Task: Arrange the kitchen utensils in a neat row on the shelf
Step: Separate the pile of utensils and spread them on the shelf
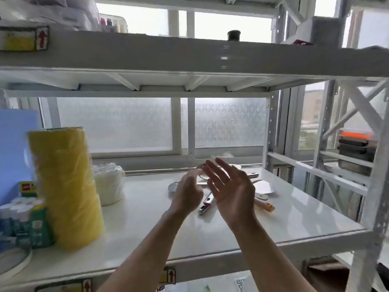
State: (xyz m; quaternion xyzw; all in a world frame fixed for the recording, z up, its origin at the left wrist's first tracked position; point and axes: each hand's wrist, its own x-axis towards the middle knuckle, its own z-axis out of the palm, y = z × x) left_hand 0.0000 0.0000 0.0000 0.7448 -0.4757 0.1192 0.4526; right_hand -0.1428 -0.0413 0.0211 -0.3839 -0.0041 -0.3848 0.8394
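Observation:
Several kitchen utensils lie in a loose heap on the white shelf [147,218], mostly behind my hands. A metal tool with a dark red clip [205,206] points toward me. A white spatula blade [264,186] and an orange-tipped handle [266,205] lie to the right, and a silver spoon bowl [173,187] shows at the left. My left hand [188,194] hovers above the heap with fingers loosely curled, holding nothing. My right hand [230,189] is raised over the heap, palm up and fingers spread. Both hands are blurred.
A tall yellow wrapped roll [67,186] stands at the shelf's left, with a white bagged stack [109,183] behind it and small bottles [19,218] at the far left. Another shelf board [189,57] runs overhead. Metal uprights [370,186] frame the right side.

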